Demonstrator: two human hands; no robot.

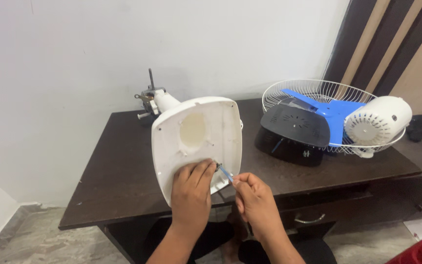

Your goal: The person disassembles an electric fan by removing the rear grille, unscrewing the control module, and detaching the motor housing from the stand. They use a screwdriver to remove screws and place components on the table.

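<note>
The white fan base (196,142) is tipped up on its edge at the near side of the dark wooden surface (118,181), underside turned toward you. Your left hand (191,193) lies flat against its lower part, fingers spread and pressing rather than closed around anything. Your right hand (255,200) pinches a thin blue-handled screwdriver (224,172), its tip meeting a small fitting near the base's lower right corner.

The base looks like a stiff, hollow plastic shell, probably light and smooth enough to slide on the wood. It seems best held by the rim or braced flat as you do now; the thin ribs inside may crack under pressure. Just behind it, its neck leads to the bare motor (148,98) with a dark shaft standing up.

Farther right on the surface sit a black box-shaped casing (294,134) with a small pale mark on its front, a blue fan blade (328,110) lying in a white wire guard (289,90), and a white vented motor cover (379,122). I see no packages or signs.
</note>
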